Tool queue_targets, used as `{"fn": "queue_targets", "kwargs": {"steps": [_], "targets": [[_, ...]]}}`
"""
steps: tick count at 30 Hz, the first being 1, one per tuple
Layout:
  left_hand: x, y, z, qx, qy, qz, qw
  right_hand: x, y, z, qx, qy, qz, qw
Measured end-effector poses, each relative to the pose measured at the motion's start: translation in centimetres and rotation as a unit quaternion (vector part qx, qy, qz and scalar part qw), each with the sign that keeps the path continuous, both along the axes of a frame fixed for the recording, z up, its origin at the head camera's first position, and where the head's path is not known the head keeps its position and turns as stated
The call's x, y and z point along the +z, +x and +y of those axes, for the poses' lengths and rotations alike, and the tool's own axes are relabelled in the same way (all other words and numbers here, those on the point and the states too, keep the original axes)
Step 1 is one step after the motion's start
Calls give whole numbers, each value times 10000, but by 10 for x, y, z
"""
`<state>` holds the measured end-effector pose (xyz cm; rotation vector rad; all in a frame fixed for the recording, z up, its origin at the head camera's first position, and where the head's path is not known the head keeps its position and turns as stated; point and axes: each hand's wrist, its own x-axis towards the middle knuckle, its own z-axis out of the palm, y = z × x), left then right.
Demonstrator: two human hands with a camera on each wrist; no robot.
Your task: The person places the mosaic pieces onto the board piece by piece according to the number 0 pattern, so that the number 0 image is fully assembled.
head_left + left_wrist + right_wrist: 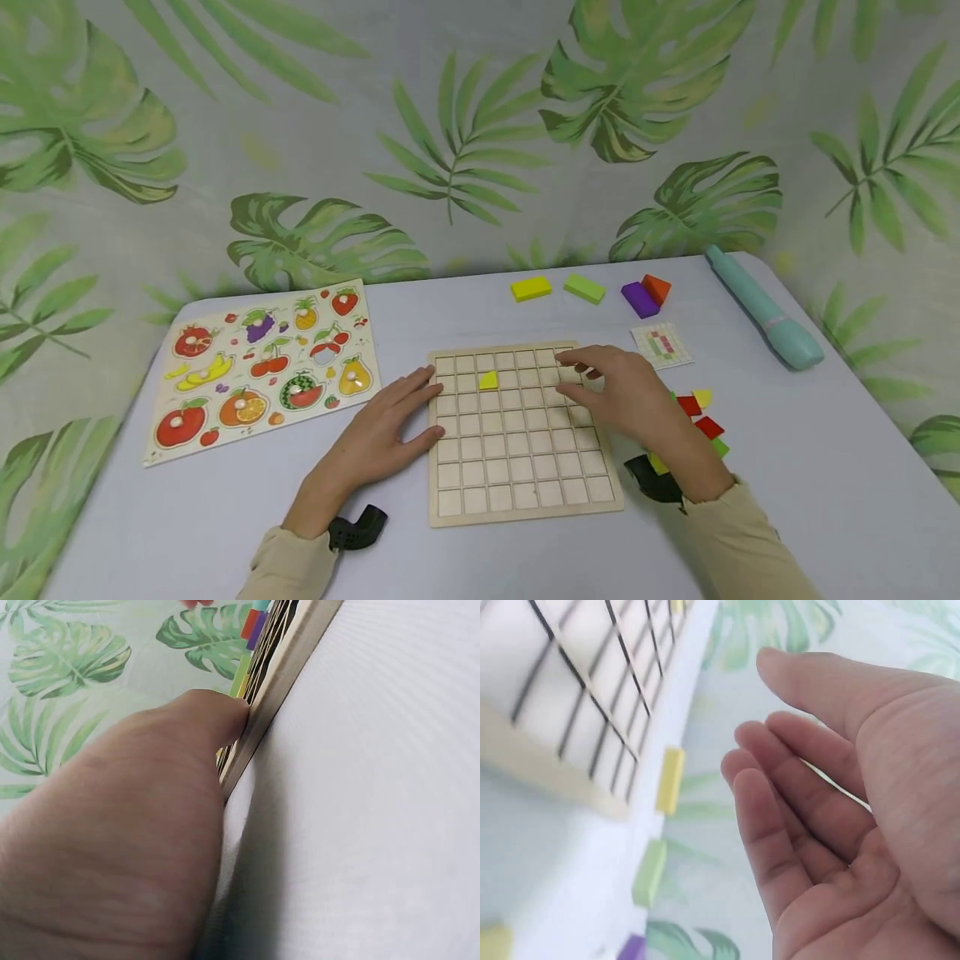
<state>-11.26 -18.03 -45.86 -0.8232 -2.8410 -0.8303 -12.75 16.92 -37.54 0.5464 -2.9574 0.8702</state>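
A wooden grid board (525, 475) lies in the middle of the white table. One yellow triangle piece (488, 381) sits in a cell near its top left. My left hand (390, 421) lies flat on the table, its fingers straight against the board's left edge (277, 690), where the thumb (187, 727) touches. My right hand (615, 392) hovers over the board's upper right with relaxed fingers (780, 802) and an empty palm. Small red, yellow and green pieces (701, 421) lie just right of that wrist.
A fruit puzzle board (262, 367) lies at the left. Behind the grid sit a yellow block (531, 288), a green block (584, 288), a purple block (640, 299) and an orange block (656, 287). A pattern card (662, 345) and a teal pen-shaped device (761, 308) lie at the right.
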Motion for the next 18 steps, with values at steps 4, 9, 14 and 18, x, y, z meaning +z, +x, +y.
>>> {"fn": "queue_targets", "kwargs": {"steps": [4,9,14,18], "targets": [[0,0,-1,30,-32,-145,9999,5,-1,18,-39,25,76,10000],[1,0,0,68,-46,-217,9997,7,-3,43,18,68,316,9995],[1,1,1,38,-33,-119,9999,6,-6,64,282,112,740,9968],[1,0,0,72,-62,-197,9998,6,-9,80,334,267,801,9959]]}}
